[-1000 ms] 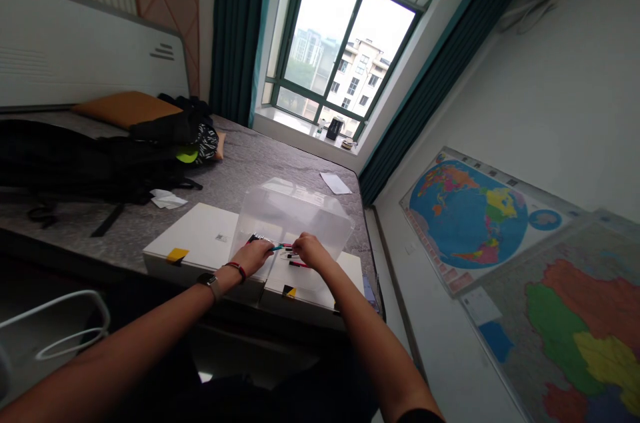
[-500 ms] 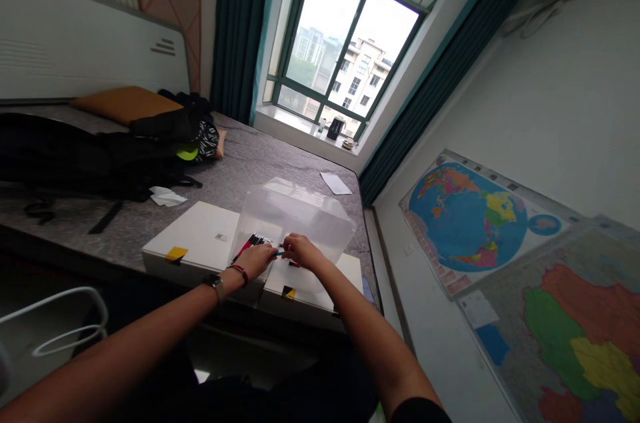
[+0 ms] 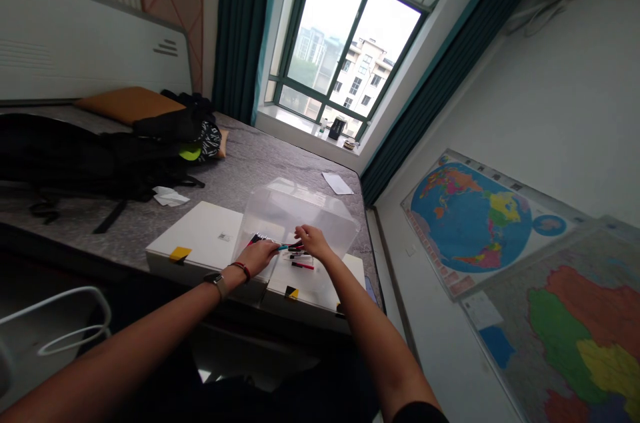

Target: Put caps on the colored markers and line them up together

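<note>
Left hand (image 3: 261,256) around a teal pen (image 3: 283,247), right hand (image 3: 311,241) near it, a translucent bin (image 3: 300,209) atop white boxes (image 3: 197,231).

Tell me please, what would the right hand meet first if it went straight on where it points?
Probably the clear plastic beyond the right hand, though depth is unclear.

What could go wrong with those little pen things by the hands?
The teal pen-like thing pokes out from the left hand, so it might slip. The red pen-like thing lies loose near the right hand and could get knocked and roll. The clear plastic bin sits across two white boxes, so a bump might make it wobble.
</note>
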The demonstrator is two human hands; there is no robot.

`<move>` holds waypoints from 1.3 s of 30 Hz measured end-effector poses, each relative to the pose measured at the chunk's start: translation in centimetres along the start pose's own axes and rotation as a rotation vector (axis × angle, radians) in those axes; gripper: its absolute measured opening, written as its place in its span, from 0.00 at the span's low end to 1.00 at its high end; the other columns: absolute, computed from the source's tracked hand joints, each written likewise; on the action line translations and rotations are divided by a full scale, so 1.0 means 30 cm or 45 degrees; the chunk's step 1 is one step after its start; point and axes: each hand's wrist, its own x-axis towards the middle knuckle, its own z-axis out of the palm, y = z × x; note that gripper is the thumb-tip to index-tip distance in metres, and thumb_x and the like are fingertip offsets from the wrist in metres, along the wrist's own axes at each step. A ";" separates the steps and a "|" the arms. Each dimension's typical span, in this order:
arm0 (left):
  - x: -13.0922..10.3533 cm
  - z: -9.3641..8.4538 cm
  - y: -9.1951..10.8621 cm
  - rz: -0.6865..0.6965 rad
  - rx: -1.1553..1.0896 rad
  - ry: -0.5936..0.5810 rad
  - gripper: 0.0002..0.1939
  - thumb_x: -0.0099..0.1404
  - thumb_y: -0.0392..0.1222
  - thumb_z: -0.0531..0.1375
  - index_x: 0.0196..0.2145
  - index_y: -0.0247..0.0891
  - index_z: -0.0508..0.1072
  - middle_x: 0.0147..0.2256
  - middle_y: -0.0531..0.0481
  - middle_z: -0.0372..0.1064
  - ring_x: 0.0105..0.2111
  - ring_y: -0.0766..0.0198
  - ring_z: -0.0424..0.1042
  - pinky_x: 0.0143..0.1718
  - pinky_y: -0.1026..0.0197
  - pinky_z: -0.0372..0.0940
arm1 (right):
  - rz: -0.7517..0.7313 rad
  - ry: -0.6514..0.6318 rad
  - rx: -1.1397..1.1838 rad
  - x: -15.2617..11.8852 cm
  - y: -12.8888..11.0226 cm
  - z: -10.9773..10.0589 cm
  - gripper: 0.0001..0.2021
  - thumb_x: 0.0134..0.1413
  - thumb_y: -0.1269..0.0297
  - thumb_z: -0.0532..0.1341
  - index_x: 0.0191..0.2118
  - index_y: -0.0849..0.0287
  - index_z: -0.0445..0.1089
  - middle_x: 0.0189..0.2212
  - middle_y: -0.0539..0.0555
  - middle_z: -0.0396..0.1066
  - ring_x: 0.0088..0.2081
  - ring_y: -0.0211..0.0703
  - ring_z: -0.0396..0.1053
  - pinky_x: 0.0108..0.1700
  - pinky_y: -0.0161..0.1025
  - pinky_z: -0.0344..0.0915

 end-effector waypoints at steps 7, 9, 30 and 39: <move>-0.007 -0.017 -0.021 -0.046 0.002 0.004 0.14 0.66 0.46 0.52 0.44 0.45 0.75 0.39 0.45 0.73 0.43 0.57 0.71 0.43 0.60 0.62 | -0.055 -0.032 0.005 -0.068 0.015 -0.046 0.12 0.47 0.65 0.65 0.40 0.57 0.73 0.34 0.52 0.75 0.31 0.40 0.73 0.33 0.37 0.69; -0.006 -0.017 -0.021 -0.050 0.007 0.000 0.14 0.66 0.47 0.53 0.44 0.46 0.75 0.39 0.45 0.73 0.42 0.57 0.71 0.42 0.60 0.62 | -0.094 -0.027 -0.029 -0.083 0.019 -0.039 0.08 0.46 0.68 0.64 0.36 0.57 0.74 0.31 0.51 0.75 0.31 0.41 0.73 0.36 0.38 0.69; -0.020 -0.001 -0.003 0.030 0.341 -0.055 0.12 0.69 0.45 0.51 0.43 0.46 0.73 0.40 0.46 0.70 0.42 0.58 0.69 0.36 0.61 0.61 | 0.160 0.298 0.551 -0.122 0.139 0.162 0.15 0.53 0.51 0.59 0.31 0.60 0.70 0.17 0.48 0.69 0.15 0.34 0.64 0.18 0.30 0.61; -0.011 0.014 -0.015 0.052 0.373 -0.046 0.14 0.69 0.45 0.50 0.45 0.49 0.73 0.40 0.47 0.70 0.40 0.58 0.68 0.33 0.62 0.59 | 0.095 0.216 0.873 -0.192 0.191 0.205 0.19 0.46 0.48 0.65 0.35 0.61 0.69 0.29 0.55 0.76 0.29 0.44 0.75 0.27 0.36 0.69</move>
